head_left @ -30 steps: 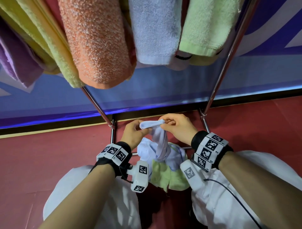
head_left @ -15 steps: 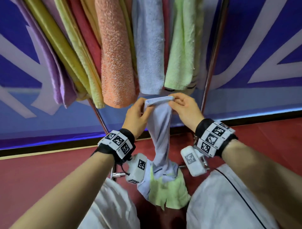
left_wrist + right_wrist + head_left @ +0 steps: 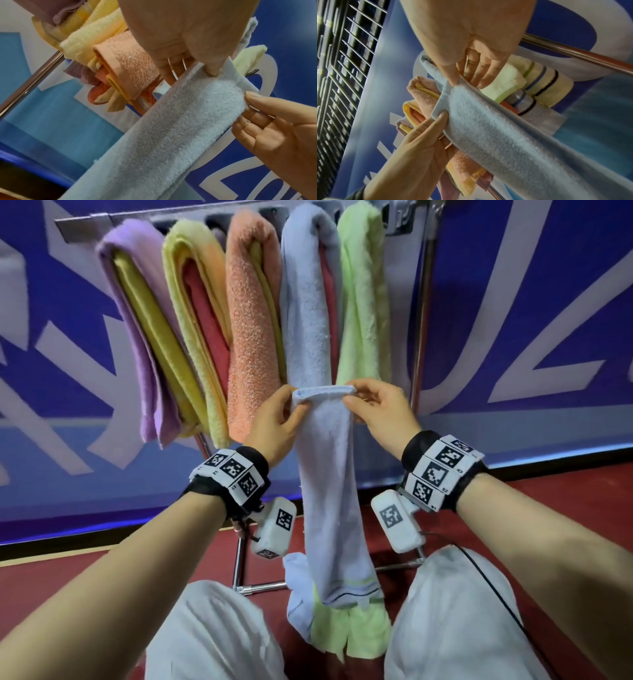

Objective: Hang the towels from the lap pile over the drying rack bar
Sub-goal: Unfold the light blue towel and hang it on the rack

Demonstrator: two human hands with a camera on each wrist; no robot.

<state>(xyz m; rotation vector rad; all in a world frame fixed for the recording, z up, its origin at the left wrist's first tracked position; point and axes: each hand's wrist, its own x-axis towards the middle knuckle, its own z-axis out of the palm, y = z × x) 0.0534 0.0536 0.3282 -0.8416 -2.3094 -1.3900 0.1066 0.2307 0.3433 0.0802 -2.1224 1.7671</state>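
Note:
A pale blue towel [image 3: 329,491] hangs long and narrow from my two hands, folded lengthwise. My left hand [image 3: 277,416] pinches the left end of its top hem and my right hand [image 3: 380,409] pinches the right end. In the left wrist view the blue towel [image 3: 171,128] is pinched by my left thumb, and in the right wrist view the same towel [image 3: 496,128] is pinched at its hem. Its lower end reaches the lap pile [image 3: 346,628], a light green and a blue towel between my knees. The rack bar [image 3: 144,215] runs above, hung with several towels.
On the bar hang purple [image 3: 137,337], yellow [image 3: 191,330], orange [image 3: 253,330], blue [image 3: 308,313] and light green [image 3: 363,302] towels. The rack's right upright [image 3: 423,313] stands just right of them. A blue-and-white banner wall is behind; the floor is red.
Both hands have lifted the blue towel out of the lap pile to chest height and stretched its top hem wider. My view has tilted up, so the rack bar shows.

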